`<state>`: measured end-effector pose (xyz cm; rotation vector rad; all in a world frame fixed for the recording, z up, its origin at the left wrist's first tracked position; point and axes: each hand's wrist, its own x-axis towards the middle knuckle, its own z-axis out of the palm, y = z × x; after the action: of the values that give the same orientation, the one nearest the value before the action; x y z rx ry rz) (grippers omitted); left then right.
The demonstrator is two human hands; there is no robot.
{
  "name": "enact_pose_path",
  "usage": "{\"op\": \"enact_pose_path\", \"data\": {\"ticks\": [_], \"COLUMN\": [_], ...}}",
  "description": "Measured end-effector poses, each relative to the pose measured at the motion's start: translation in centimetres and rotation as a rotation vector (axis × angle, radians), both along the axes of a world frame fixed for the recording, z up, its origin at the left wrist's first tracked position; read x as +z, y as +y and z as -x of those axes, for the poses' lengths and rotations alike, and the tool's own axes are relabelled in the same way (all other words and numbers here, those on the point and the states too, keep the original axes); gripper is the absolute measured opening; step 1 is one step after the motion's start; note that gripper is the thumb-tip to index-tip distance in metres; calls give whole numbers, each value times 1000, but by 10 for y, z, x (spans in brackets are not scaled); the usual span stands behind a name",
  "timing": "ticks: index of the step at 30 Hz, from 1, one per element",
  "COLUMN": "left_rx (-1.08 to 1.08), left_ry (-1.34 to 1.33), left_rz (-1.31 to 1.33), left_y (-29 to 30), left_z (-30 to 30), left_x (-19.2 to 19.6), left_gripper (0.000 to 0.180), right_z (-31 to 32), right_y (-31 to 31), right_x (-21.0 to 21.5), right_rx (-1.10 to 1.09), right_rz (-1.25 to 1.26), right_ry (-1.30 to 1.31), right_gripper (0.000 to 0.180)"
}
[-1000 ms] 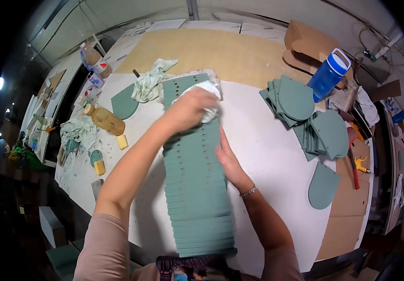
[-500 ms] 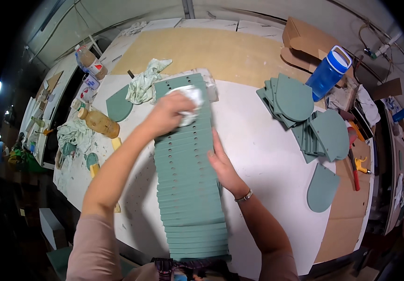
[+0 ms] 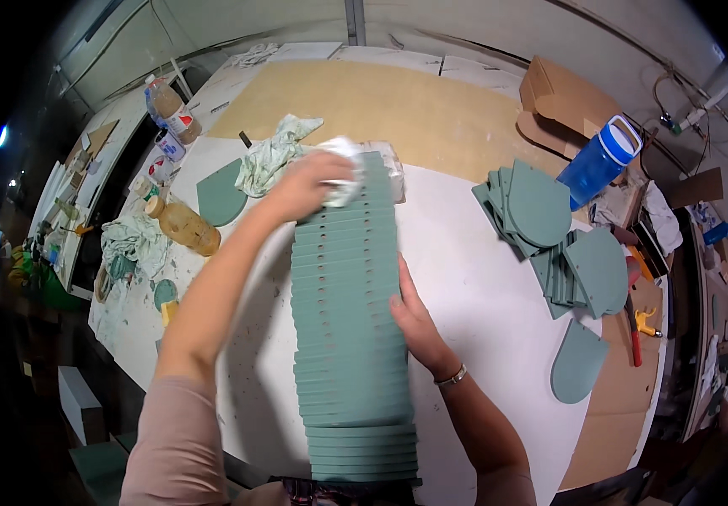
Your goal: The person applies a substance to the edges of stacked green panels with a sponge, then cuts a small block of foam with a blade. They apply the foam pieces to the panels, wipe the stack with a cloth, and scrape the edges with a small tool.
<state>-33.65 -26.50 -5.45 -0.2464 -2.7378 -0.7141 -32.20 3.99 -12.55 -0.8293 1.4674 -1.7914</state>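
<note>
A long row of overlapping green panels [image 3: 347, 312] runs away from me down the middle of the table, with small holes along their edges. My left hand [image 3: 307, 185] presses a white cloth [image 3: 344, 181] onto the far end of the row; the fingers are wrapped into the cloth and slightly blurred. Alongside the row's right edge rests my right hand [image 3: 419, 320], its fingers stretched out and touching the panels' sides. A crumpled pale-green rag [image 3: 275, 156] lies just beyond my left hand, next to a single green panel [image 3: 222, 194].
Stacked rounded green panels [image 3: 537, 207] sit at the right, near a blue water bottle [image 3: 598, 160]. One loose panel [image 3: 577, 363] lies closer to me beside a cardboard sheet [image 3: 621, 405]. At the left stand a jar of yellowish liquid [image 3: 185, 226] and plastic bottles [image 3: 174, 114].
The view has shifted slightly, so the table sits a little lower in the picture. My left hand with the cloth has slid toward the far end of the panel row; my right hand stays at its side.
</note>
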Motion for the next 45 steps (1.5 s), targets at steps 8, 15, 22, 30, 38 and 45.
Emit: {"op": "enact_pose_path", "data": {"ticks": [8, 15, 22, 30, 38, 45], "left_rx": [172, 200, 405, 502, 437, 308], "left_ry": [93, -25, -220, -51, -73, -264], "left_rz": [-183, -179, -387, -946, -1100, -1243], "left_y": [-46, -63, -62, 32, -89, -12], "left_z": [5, -16, -139, -44, -52, -11], "left_x": [22, -4, -26, -47, -122, -88], "left_gripper": [48, 42, 47, 87, 80, 81], "right_z": [80, 96, 97, 108, 81, -59], "right_y": [-67, -110, -109, -94, -116, 140], "right_x": [18, 8, 12, 17, 6, 4], "right_rx": [-110, -62, -60, -26, -124, -208], "right_rz": [-119, -184, -166, -199, -236, -411], "right_ry": [-24, 65, -16, 102, 323, 120], "right_gripper": [75, 78, 77, 67, 85, 101]}}
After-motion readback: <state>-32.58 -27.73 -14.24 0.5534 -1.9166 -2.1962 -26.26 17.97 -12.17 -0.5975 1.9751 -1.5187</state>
